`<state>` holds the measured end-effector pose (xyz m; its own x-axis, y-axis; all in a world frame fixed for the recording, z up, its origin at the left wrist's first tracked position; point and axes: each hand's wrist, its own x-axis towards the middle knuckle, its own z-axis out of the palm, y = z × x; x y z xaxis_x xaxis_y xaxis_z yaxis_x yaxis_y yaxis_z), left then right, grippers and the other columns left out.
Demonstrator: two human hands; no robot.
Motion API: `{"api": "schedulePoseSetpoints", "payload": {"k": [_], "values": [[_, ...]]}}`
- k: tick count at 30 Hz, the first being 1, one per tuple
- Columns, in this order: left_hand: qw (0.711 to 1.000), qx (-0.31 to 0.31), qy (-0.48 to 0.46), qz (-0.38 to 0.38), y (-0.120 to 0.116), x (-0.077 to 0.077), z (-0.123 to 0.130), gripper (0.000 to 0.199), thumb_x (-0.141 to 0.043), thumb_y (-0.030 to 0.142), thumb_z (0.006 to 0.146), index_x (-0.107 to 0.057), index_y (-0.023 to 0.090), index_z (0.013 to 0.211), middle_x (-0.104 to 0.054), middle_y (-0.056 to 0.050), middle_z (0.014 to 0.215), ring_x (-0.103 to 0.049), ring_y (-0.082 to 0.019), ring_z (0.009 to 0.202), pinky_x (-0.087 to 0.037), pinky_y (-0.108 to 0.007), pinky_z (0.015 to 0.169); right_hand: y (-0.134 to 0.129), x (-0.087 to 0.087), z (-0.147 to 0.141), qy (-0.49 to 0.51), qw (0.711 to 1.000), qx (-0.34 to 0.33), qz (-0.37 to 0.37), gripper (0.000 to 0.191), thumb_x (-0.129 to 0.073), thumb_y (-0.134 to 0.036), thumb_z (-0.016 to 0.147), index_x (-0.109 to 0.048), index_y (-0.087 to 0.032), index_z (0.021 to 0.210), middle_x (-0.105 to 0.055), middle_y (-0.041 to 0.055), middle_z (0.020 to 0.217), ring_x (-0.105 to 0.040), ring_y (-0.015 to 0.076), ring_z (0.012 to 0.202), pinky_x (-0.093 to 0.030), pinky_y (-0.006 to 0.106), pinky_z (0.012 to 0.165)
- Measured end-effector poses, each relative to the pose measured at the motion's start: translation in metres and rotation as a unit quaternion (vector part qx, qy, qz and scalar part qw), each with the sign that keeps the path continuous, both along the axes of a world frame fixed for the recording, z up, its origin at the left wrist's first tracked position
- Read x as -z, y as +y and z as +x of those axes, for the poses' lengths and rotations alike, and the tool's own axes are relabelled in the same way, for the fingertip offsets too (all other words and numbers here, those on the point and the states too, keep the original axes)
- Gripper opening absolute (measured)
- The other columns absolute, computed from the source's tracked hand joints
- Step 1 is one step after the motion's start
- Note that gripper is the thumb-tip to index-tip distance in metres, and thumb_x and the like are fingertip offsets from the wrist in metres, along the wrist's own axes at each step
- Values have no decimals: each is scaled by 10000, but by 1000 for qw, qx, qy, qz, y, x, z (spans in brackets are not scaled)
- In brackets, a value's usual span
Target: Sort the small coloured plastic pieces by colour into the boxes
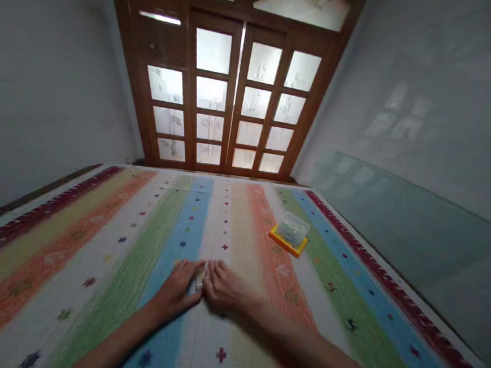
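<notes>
My left hand (pixel 180 288) and my right hand (pixel 222 289) meet low in the middle of the head view, over a striped cloth (pixel 210 340). Between them is a small pale, partly see-through object (pixel 199 278), with a hint of yellow on it. My left fingers and thumb close on its left side. The right hand is curled, knuckles up, against its right side. Fingers cover most of the object, so its kind cannot be made out.
Farther off to the right, a clear plastic box (pixel 293 228) sits on a yellow-orange tray or lid (pixel 285 244), with thin items inside. Wooden doors with glass panes (pixel 235 92) stand beyond the cloth's far edge. Walls (pixel 45 77) rise on both sides.
</notes>
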<state>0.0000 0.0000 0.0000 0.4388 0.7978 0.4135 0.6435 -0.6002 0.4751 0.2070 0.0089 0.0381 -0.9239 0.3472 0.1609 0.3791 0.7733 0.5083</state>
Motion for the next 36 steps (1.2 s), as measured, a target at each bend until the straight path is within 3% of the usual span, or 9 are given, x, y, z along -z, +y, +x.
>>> {"api": "schedulePoseSetpoints", "payload": {"k": [8, 14, 18, 22, 29, 36], "values": [[999, 26, -18, -22, 2, 4, -1, 568, -613, 187, 776, -523, 202, 1337, -653, -111, 1176, -598, -281, 1076, -490, -451, 966, -3, -1, -10, -21, 1000, 15, -14, 273, -366, -155, 1031, -535, -42, 1213, -674, 347, 1184, -711, 354, 1069, -513, 516, 843], [996, 27, -65, -49, 8, 17, -3, 609, -577, 184, 749, -515, 203, 1355, -638, -113, 1160, -585, -274, 1055, -482, -470, 977, -4, -8, -19, -26, 998, 46, -46, 213, -345, -130, 1030, -505, -103, 1167, -713, 296, 1085, -736, 319, 938, -527, 443, 723], [995, 20, -70, -69, 8, 14, -3, 619, -563, 188, 737, -527, 195, 1355, -633, -123, 1172, -579, -283, 1073, -471, -495, 1003, -1, -11, -22, -17, 997, 49, -55, 260, -280, -112, 1033, -481, -119, 1197, -705, 286, 1099, -720, 321, 909, -523, 462, 723], [993, 11, -86, -84, 8, 8, -5, 613, -560, 214, 773, -499, 180, 1383, -616, -131, 1186, -568, -287, 1120, -467, -513, 1028, 6, -14, -24, -7, 994, 56, -98, 242, -286, -141, 1042, -464, -142, 1207, -703, 258, 1071, -700, 286, 850, -507, 401, 662], [990, 21, -104, -92, 10, 10, -8, 648, -554, 198, 771, -455, 195, 1411, -590, -137, 1267, -554, -297, 1194, -442, -540, 1075, 7, -13, -26, -46, 996, 54, -63, 251, -282, -161, 1055, -447, -157, 1244, -695, 272, 1110, -707, 265, 849, -486, 356, 610], [988, 26, -100, -115, 7, 5, -7, 622, -545, 204, 794, -451, 188, 1408, -581, -149, 1314, -544, -287, 1231, -425, -530, 1097, 9, -1, -31, -68, 995, 62, -34, 242, -314, -122, 1041, -431, -203, 1237, -709, 244, 1117, -713, 266, 839, -512, 392, 633]]}}
